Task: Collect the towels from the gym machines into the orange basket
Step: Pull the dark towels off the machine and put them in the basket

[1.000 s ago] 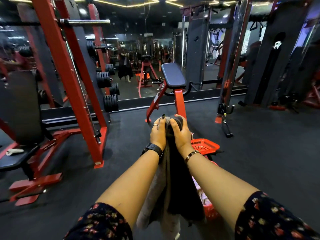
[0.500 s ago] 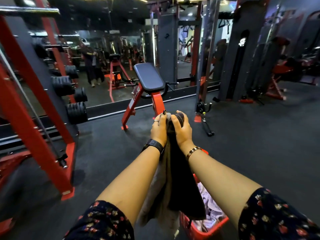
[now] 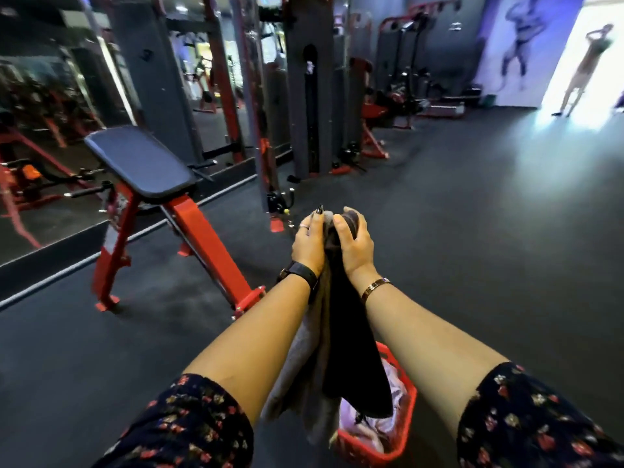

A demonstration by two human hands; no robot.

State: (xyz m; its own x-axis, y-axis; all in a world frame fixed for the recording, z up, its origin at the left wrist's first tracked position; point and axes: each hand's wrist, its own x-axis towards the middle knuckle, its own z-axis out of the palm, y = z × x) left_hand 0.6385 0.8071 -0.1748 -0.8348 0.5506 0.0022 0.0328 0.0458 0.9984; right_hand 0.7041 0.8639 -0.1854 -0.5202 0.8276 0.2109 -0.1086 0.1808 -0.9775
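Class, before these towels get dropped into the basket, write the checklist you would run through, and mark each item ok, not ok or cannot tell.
1. Left hand has a grip on the towels: ok.
2. Right hand has a grip too: ok.
3. Dark towel hangs over the orange basket: ok.
4. Grey towel hangs over it: not ok, left of the rim.
5. Room left in the basket: cannot tell.

Dark rubber floor (image 3: pixel 472 248) carries the orange basket (image 3: pixel 407 430) and red bench (image 3: pixel 141 160).
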